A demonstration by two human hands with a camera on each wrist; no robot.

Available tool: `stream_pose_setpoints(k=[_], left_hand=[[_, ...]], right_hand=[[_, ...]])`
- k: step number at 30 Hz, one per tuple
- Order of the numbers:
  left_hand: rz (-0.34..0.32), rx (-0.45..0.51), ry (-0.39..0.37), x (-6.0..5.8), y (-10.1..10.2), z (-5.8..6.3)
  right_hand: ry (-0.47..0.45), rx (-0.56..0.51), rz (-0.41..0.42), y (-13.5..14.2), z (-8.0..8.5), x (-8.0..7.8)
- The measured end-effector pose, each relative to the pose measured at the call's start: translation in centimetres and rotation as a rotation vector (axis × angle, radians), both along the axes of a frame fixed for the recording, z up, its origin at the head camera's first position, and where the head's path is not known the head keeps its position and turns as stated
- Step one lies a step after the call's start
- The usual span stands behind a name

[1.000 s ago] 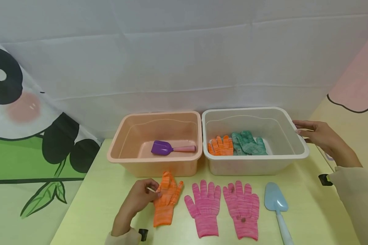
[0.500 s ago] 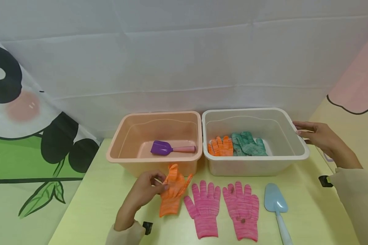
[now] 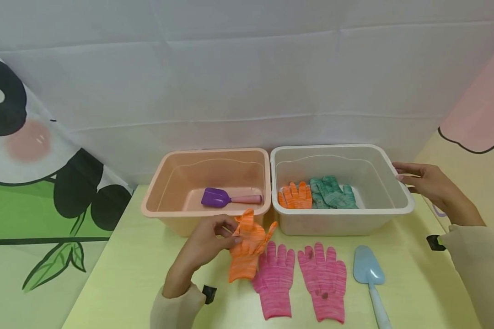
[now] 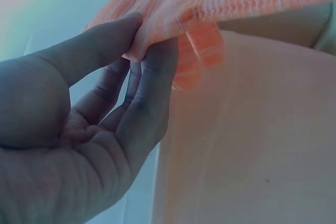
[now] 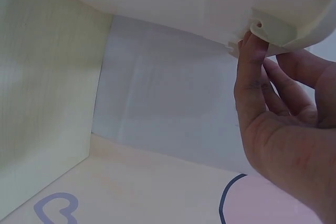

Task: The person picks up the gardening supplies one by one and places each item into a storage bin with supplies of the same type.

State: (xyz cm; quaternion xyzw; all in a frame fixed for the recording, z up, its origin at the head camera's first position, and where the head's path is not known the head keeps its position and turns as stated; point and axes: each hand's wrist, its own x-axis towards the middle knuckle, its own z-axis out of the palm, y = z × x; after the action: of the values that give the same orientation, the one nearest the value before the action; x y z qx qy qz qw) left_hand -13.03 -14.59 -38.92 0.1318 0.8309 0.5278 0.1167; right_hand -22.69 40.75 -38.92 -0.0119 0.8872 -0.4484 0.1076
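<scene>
**Left hand lifts orange glove, right hand on white bin rim**

Left hand (image 3: 207,244) pinches orange glove (image 3: 249,244) between thumb and fingers (image 4: 152,85); the glove is raised off the table (image 3: 119,278), cuff hanging down, fingers up in front of the peach bin (image 3: 164,212). Its lower edge overlaps the near pink glove (image 3: 275,278). Second pink glove (image 3: 323,281) lies flat just beside that one, blue scoop (image 3: 370,278) to its right.

Right hand (image 3: 430,185) has fingers nearly straight, tips touching the right rim of the white bin (image 3: 403,208); the wrist view shows fingertips (image 5: 252,51) under the rim lip, no full grip.

Peach bin holds a purple scoop (image 3: 226,198). White bin holds another orange glove (image 3: 295,195) and green gloves (image 3: 333,193), side by side. Bins touch each other.
</scene>
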Motion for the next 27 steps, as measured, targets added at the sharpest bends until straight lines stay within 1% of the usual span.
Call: stream_pose_setpoints(k=[4,9,17,21,27], left_hand=[[-0.006,0.017,-0.012,-0.4,0.8,0.8],[-0.006,0.024,0.001,-0.9,1.6,1.6],[0.006,0.048,0.01,-1.4,3.0,2.9],[0.003,0.056,0.027,-1.7,3.7,3.4],[-0.013,0.101,0.028,-2.2,4.6,3.8]], right_hand=[[0.0,-0.011,0.004,0.1,-0.1,-0.2],[-0.008,-0.014,0.008,0.1,0.0,-0.2],[-0.049,0.003,0.008,-0.2,0.3,-0.1],[-0.048,0.011,0.006,-0.1,0.3,-0.1],[-0.031,0.006,0.001,-0.1,0.1,-0.1]])
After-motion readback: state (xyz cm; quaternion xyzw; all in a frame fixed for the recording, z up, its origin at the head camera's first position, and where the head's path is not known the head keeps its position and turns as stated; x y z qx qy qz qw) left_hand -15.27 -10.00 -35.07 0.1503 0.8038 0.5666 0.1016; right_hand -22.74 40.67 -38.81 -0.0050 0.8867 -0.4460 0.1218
